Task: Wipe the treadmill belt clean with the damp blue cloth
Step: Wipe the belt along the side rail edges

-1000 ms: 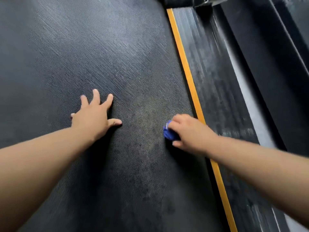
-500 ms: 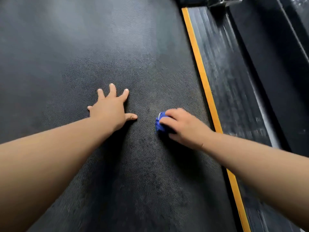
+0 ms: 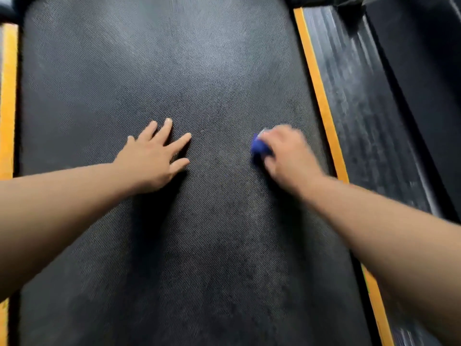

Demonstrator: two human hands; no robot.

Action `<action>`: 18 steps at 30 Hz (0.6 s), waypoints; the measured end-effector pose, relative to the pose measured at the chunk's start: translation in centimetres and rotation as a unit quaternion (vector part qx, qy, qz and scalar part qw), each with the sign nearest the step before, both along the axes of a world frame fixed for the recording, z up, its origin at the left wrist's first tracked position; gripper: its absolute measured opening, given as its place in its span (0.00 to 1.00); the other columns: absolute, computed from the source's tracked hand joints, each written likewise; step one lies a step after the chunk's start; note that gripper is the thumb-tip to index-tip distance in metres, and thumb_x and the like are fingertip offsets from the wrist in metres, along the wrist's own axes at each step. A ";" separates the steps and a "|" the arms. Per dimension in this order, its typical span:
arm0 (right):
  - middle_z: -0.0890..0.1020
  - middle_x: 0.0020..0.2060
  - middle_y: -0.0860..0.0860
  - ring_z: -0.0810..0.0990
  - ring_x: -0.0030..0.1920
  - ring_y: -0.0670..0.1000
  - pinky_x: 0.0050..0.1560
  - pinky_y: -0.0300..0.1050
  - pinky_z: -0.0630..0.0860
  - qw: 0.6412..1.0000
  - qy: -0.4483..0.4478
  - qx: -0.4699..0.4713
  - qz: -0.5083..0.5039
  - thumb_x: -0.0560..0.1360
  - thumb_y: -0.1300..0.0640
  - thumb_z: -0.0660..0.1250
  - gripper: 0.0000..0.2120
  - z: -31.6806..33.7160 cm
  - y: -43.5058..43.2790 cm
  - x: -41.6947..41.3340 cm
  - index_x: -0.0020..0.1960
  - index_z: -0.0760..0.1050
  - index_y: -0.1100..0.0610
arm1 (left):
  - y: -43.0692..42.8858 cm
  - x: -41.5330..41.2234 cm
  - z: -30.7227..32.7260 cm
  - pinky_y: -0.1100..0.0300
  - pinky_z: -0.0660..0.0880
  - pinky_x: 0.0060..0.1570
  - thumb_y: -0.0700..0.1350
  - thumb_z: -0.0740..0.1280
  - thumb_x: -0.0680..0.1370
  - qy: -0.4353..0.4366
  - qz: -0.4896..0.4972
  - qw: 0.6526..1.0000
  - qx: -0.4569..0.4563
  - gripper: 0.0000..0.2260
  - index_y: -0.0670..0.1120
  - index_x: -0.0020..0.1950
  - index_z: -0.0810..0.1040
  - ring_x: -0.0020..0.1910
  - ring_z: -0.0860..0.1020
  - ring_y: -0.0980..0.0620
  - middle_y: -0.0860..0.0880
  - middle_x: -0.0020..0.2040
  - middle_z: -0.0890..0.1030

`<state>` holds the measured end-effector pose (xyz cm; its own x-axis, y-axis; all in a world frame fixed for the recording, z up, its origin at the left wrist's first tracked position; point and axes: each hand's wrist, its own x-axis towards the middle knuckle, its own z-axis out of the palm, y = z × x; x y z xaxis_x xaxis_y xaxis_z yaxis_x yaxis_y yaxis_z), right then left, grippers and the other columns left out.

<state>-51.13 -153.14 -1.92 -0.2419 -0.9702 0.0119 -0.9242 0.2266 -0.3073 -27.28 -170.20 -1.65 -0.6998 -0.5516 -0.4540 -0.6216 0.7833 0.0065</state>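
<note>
The dark textured treadmill belt (image 3: 199,71) fills most of the head view. My right hand (image 3: 289,153) grips a bunched blue cloth (image 3: 259,147) and holds it down on the belt right of centre; only the cloth's left part shows past my fingers. My left hand (image 3: 154,156) lies flat on the belt to the left, fingers spread and straight. The two hands are about a hand's width apart. The right hand is blurred by motion.
An orange stripe (image 3: 321,101) runs along the belt's right edge, with a black ribbed side rail (image 3: 369,108) beyond it. Another orange stripe (image 3: 7,96) borders the left edge. Dark machine parts sit at the top right.
My right hand has carried the cloth left toward the left hand, then back right toward the orange stripe. The view has swung left, showing the left stripe. My left hand stays planted.
</note>
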 end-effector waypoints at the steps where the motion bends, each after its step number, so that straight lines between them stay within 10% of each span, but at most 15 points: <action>1: 0.76 0.56 0.59 0.74 0.57 0.62 0.59 0.51 0.66 0.993 -0.009 0.009 -0.121 0.71 0.59 0.64 0.16 0.2 -1.3 -1.6 0.58 0.75 0.57 | 0.2 -0.1 0.1 0.35 0.55 0.69 0.67 0.45 0.75 0.001 0.002 1.000 0.002 0.30 0.62 0.76 0.46 0.76 0.45 0.42 0.48 0.78 0.43; 4: 0.74 0.58 0.58 0.73 0.59 0.59 0.61 0.47 0.67 0.961 -0.032 0.066 -0.267 0.72 0.55 0.65 0.16 0.7 -3.9 -0.1 0.60 0.76 0.54 | -0.6 0.2 -0.1 0.35 0.59 0.68 0.68 0.44 0.73 0.014 -0.022 1.000 0.009 0.31 0.63 0.76 0.45 0.76 0.47 0.42 0.47 0.78 0.45; 11: 0.77 0.53 0.56 0.75 0.48 0.60 0.48 0.52 0.75 0.961 -0.070 0.079 0.256 0.67 0.53 0.62 0.19 -0.9 2.0 8.7 0.56 0.75 0.57 | -2.0 0.6 0.2 0.40 0.66 0.66 0.59 0.55 0.78 0.060 -0.055 0.997 -0.002 0.25 0.58 0.75 0.59 0.74 0.60 0.41 0.47 0.77 0.56; 18: 0.72 0.58 0.59 0.70 0.57 0.62 0.59 0.52 0.69 0.984 0.023 0.052 -0.171 0.72 0.57 0.63 0.16 0.4 -4.2 -0.2 0.59 0.74 0.57 | -0.6 0.3 -0.6 0.28 0.64 0.59 0.51 0.51 0.81 0.071 -0.013 0.997 0.005 0.22 0.53 0.76 0.57 0.74 0.53 0.39 0.43 0.77 0.54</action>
